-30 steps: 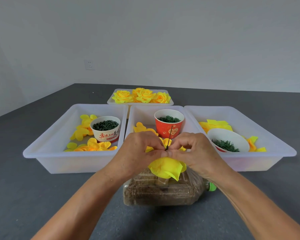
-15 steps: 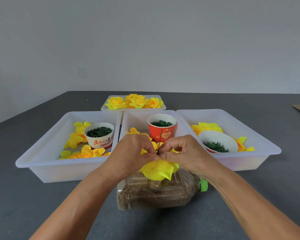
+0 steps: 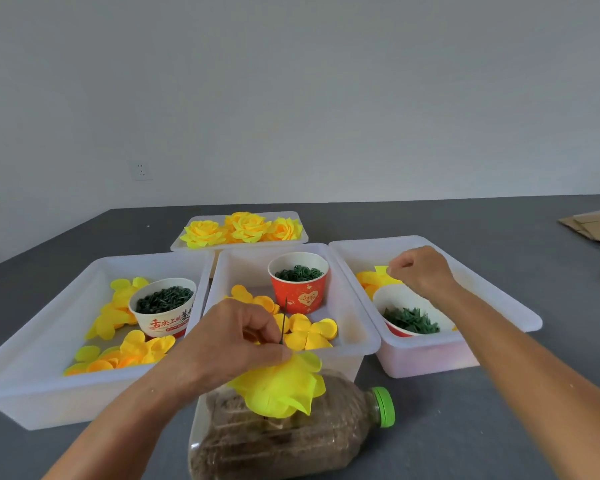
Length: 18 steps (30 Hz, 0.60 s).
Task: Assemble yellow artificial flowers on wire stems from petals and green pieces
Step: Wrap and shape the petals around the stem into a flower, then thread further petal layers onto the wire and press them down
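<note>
vs 0.5 s ago: right hand [image 3: 420, 270] has let go of the flower and moved over to the right tray [image 3: 499, 299], now above the yellow petals [image 3: 374, 280] at its back, just behind the white cup [image 3: 395, 299] of green leaf pieces [image 3: 411, 320]. fingers curled, thumb and forefinger tips together; can't tell if anything is pinched. left hand [image 3: 238, 341] alone now holds the wire stem [image 3: 284, 320], pinched between thumb and fingers, wire upright. half-built yellow flower [image 3: 281, 384] hangs below that hand, petals down, over the plastic bottle [image 3: 291, 441].

materials: petals thin, fabric-like, rounded lobes. wire thin, dark. trays translucent white plastic, rectangular. middle tray [image 3: 354, 327] has a red paper cup [image 3: 300, 292] of small green rings plus loose petals. left tray [image 3: 49, 306] has a white printed cup [image 3: 163, 311] of dark green bits. back tray [image 3: 291, 239] holds finished flowers [image 3: 243, 228]. bottle lies on its side, clear, brown grainy fill, green cap [image 3: 383, 407]. table [image 3: 499, 427] is matte dark grey.
</note>
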Available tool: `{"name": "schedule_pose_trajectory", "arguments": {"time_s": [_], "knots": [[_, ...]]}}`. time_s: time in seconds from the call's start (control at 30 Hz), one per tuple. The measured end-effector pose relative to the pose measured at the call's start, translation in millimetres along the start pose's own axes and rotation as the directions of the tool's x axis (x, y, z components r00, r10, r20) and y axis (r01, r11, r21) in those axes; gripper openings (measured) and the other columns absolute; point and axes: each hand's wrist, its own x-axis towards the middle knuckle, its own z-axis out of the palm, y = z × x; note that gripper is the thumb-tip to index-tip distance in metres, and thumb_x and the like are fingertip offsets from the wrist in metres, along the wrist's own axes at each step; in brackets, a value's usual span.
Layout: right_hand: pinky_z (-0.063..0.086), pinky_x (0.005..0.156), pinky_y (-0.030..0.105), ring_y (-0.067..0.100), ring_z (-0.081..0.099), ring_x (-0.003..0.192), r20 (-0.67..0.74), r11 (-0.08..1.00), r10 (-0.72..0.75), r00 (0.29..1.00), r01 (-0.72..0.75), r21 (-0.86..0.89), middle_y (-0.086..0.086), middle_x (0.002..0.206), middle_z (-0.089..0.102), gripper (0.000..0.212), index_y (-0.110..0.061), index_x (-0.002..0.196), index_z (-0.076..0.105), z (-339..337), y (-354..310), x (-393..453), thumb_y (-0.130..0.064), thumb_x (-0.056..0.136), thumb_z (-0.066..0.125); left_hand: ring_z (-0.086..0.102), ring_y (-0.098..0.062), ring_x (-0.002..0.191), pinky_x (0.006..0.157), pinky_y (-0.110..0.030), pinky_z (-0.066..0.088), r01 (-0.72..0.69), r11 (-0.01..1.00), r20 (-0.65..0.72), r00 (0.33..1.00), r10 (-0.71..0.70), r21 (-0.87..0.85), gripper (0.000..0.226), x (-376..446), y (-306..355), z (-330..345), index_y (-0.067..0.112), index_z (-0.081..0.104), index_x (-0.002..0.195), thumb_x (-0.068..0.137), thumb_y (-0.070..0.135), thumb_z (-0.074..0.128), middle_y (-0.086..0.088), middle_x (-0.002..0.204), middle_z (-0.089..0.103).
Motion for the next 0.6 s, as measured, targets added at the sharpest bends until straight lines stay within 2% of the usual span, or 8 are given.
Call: {"name": "schedule_pose_trajectory", "arguments": {"time_s": [0.07, 0.17, 0.2, 0.27, 0.37, 0.5, 0.57, 0.6], "knots": [[0.050, 0.073, 0.034, 0.032, 0.065, 0.087, 0.047, 0.991, 0.042, 0.998, -0.035, -0.130, 0.018, 0.094, 0.070, 0.020, 0.002, 0.089, 0.069, 6, 1, 18, -0.015, 0.080, 0.067, 0.063, -0.021, 0.073, 0.074, -0.038, 0.051, -0.001, 1.000, 0.028, 1.000, 0.001, 0.003, 0.030, 3, 1, -1, 0.029, 0.063, 0.052, 0.073, 0.014, 0.077, -0.003, 0.071, 0.067], [0.042, 0.069, 0.031, 0.025, 0.056, 0.072, 0.150, 0.940, 0.089, 0.985, -0.033, -0.339, 0.006, 0.070, 0.057, 0.023, -0.010, 0.065, 0.054, 20, -6, 35, -0.025, 0.072, 0.070, 0.062, -0.019, 0.072, 0.074, -0.036, 0.051, -0.001, 1.000, 0.048, 0.999, 0.001, -0.004, 0.032, 5, 1, -2, 0.031, 0.062, 0.051, 0.074, 0.014, 0.077, -0.004, 0.073, 0.067], [0.038, 0.069, 0.031, 0.022, 0.051, 0.066, 0.170, 0.921, 0.106, 0.980, -0.033, -0.388, 0.003, 0.064, 0.051, 0.028, -0.013, 0.061, 0.046, 26, -6, 40, -0.026, 0.069, 0.070, 0.063, -0.018, 0.074, 0.075, -0.033, 0.051, -0.006, 1.000, 0.057, 0.998, 0.006, -0.008, 0.032, 5, 1, -2, 0.031, 0.062, 0.051, 0.074, 0.014, 0.077, -0.003, 0.074, 0.067], [0.038, 0.070, 0.032, 0.021, 0.048, 0.065, 0.182, 0.884, 0.141, 0.973, -0.041, -0.465, 0.000, 0.065, 0.048, 0.031, -0.016, 0.063, 0.043, 37, -6, 47, -0.027, 0.064, 0.072, 0.064, -0.015, 0.076, 0.077, -0.026, 0.052, -0.021, 1.000, 0.078, 0.997, 0.022, -0.015, 0.029, 6, 1, -3, 0.031, 0.064, 0.054, 0.074, 0.014, 0.078, 0.001, 0.075, 0.067], [0.044, 0.068, 0.034, 0.026, 0.051, 0.070, 0.235, 0.839, 0.220, 0.947, -0.061, -0.541, 0.003, 0.067, 0.049, 0.031, -0.016, 0.064, 0.046, 52, -3, 52, -0.024, 0.064, 0.076, 0.064, -0.013, 0.078, 0.081, -0.026, 0.051, -0.027, 0.999, 0.092, 0.995, 0.029, -0.020, 0.025, 7, 1, -4, 0.030, 0.066, 0.057, 0.074, 0.015, 0.078, 0.003, 0.076, 0.069], [0.043, 0.063, 0.031, 0.019, 0.048, 0.061, 0.265, 0.815, 0.228, 0.937, -0.034, -0.578, 0.005, 0.069, 0.048, 0.021, -0.011, 0.066, 0.046, 59, -6, 55, -0.013, 0.078, 0.063, 0.064, -0.016, 0.079, 0.082, -0.031, 0.052, -0.031, 0.999, 0.084, 0.996, 0.033, -0.024, 0.026, 7, -1, -3, 0.030, 0.066, 0.057, 0.074, 0.015, 0.078, 0.002, 0.077, 0.068], [0.043, 0.069, 0.032, 0.020, 0.048, 0.065, 0.272, 0.811, 0.242, 0.931, -0.041, -0.584, 0.006, 0.070, 0.046, 0.014, -0.006, 0.072, 0.048, 60, -9, 56, -0.009, 0.082, 0.057, 0.064, -0.019, 0.079, 0.081, -0.031, 0.052, -0.029, 0.999, 0.073, 0.997, 0.031, -0.034, 0.026, 6, -1, -3, 0.028, 0.066, 0.057, 0.074, 0.014, 0.078, -0.001, 0.077, 0.068], [0.044, 0.073, 0.033, 0.022, 0.050, 0.073, 0.260, 0.808, 0.251, 0.932, -0.054, -0.587, 0.006, 0.073, 0.046, 0.009, -0.006, 0.078, 0.050, 61, -10, 55, -0.009, 0.081, 0.057, 0.064, -0.020, 0.078, 0.080, -0.030, 0.052, -0.028, 0.999, 0.068, 0.997, 0.031, -0.042, 0.025, 5, 0, -2, 0.027, 0.066, 0.057, 0.074, 0.013, 0.078, -0.003, 0.077, 0.068]]}}
